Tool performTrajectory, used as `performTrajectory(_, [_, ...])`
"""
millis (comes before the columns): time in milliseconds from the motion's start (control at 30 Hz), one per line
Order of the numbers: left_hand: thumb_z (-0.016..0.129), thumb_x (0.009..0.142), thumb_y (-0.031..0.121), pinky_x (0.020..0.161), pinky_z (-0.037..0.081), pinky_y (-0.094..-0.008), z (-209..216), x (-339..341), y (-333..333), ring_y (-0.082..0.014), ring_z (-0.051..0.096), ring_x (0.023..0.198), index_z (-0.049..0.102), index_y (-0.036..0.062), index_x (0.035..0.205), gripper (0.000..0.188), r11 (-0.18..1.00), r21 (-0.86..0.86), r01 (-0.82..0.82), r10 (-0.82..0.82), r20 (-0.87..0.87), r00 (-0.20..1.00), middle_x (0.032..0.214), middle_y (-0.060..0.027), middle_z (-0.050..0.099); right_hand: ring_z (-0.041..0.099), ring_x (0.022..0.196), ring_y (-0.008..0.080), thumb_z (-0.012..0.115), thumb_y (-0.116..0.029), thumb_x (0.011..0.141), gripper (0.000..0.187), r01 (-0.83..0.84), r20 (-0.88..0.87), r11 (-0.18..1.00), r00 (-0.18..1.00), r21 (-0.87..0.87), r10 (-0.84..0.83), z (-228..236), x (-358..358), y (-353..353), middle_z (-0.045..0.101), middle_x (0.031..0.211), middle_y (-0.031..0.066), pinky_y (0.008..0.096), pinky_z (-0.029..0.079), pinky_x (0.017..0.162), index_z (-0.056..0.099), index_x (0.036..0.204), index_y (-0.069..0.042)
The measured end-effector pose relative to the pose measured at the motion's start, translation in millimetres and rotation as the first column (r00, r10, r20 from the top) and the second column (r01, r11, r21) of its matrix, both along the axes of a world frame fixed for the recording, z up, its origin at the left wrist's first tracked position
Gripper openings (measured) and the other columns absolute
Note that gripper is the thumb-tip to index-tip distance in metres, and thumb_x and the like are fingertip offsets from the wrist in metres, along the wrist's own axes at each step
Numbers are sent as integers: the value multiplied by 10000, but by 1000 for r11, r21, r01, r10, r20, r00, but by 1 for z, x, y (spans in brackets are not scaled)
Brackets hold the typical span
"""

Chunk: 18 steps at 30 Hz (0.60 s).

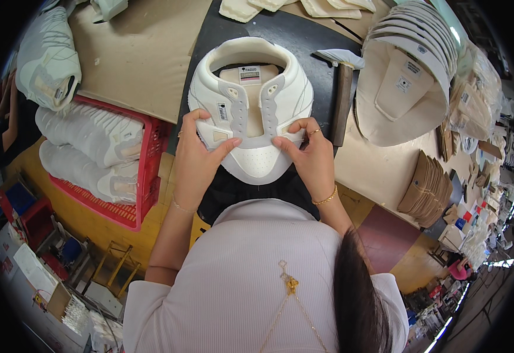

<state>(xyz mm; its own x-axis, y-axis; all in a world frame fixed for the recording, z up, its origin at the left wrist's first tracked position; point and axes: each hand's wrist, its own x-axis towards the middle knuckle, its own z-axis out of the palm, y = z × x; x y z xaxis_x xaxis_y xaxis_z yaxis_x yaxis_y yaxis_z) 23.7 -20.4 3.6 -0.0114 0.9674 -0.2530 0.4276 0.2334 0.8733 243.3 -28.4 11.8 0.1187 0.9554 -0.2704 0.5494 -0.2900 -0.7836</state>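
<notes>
A white and grey shoe upper (263, 160) lies on the black work mat (209, 70), its toe pointing toward me and its collar away. My left hand (201, 150) grips its left side, thumb on the grey edge near the base of the lacing gap. On the opposite side my right hand (310, 150) pinches it the same way, thumb and forefinger on the upper. Both hands are closed on it, with the thumbs close together above the perforated toe. The eyelet flaps sit apart, and a labelled tongue or lining piece shows inside the collar.
A hammer (343, 97) with a wooden handle lies right of the upper. Beyond it stands a nested stack of cream uppers (410, 88), with brown pieces (426, 191) nearer. At left, a red crate (149, 170) holds several white uppers. Cream pads (242, 9) lie at the far edge.
</notes>
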Motion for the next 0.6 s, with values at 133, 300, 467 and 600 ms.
performTrajectory(133, [801,746,73,796,532,-309,-1,2,0,-231,611,982,379,28,1194,617,1000,12,-23,23,-31,999,1100,-198,565,578,538,206,808,-289,743,351,-5,48,1000,999,3,5,1,-1,2,607,636,96,306,465,543,577,908,-84])
performTrajectory(300, [843,689,201,849,472,-388,0,5,0,-328,583,1017,459,41,1162,630,996,-13,-93,92,-52,994,1090,-175,574,595,555,236,801,-299,751,352,-8,69,1000,998,-16,9,0,-1,3,616,648,107,320,476,556,574,912,-84])
performTrajectory(467, [837,691,202,833,475,-400,5,7,1,-333,582,1014,455,42,1159,625,996,-26,-82,79,-98,992,1099,-161,562,632,591,255,797,-307,753,354,-10,77,999,997,-44,14,2,-2,4,632,667,118,326,489,571,573,914,-86])
performTrajectory(600, [830,697,200,829,475,-405,7,7,1,-341,580,1015,449,42,1161,622,997,-24,-78,74,-123,990,1100,-163,556,651,614,267,794,-313,755,352,-14,82,998,996,-63,19,2,-2,6,641,680,125,332,496,577,571,908,-88])
